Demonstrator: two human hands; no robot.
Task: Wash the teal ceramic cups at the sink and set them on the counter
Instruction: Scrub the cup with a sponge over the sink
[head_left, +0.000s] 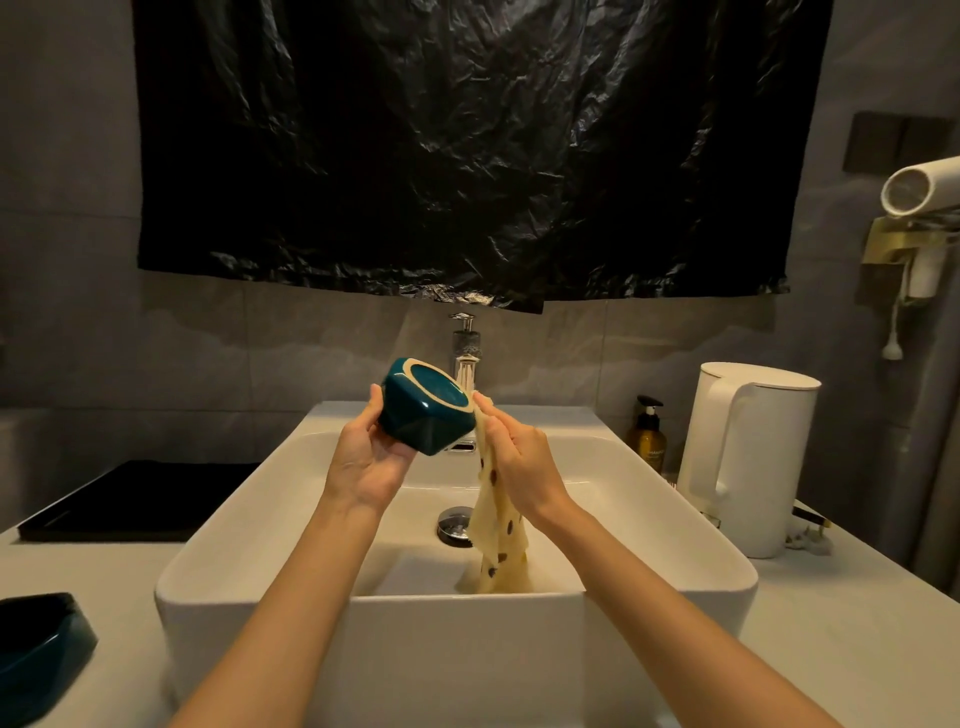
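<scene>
Forearms cross the sink's (260, 545) near wall and reach out over the basin.

Cup (423, 415): in our left hand (363, 462), fingers curled round its side. It is tilted, with the pale foot ring towards us and the mouth away. It hangs above the basin, just in front of the tap (466, 353).

Right hand (524, 462): clamped on the cloth (498, 535), pinching its top against the cup's right edge. The rest of the cloth hangs into the basin beside the drain (457, 525).

Step, as we judge it: wiping the base and outer wall.
- Wet glaze will likely be slippery, so we hold firm with the left hand.
- We turn the cup against the cloth rather than dragging the cloth round.
- We work the foot ring first, then flip the cup for the inside.
- We keep it low over the basin, so a slip means a short fall.
- A thin stream seems to run from the tap; we rinse there last.

Surface (831, 623): pale.
- Second cup (36, 649) sits at lower left, with the same dark glaze.
- Black tray (140, 499) lies behind it.
- White kettle (748, 452) stands to the right of the sink.
- Pump bottle (647, 434) stands between the kettle and the sink.

Room: grey tiles in dim, warm light. A black plastic sheet (467, 156) covers the wall above the tap. A dryer (919, 189) sits in a wall holder at far right.
</scene>
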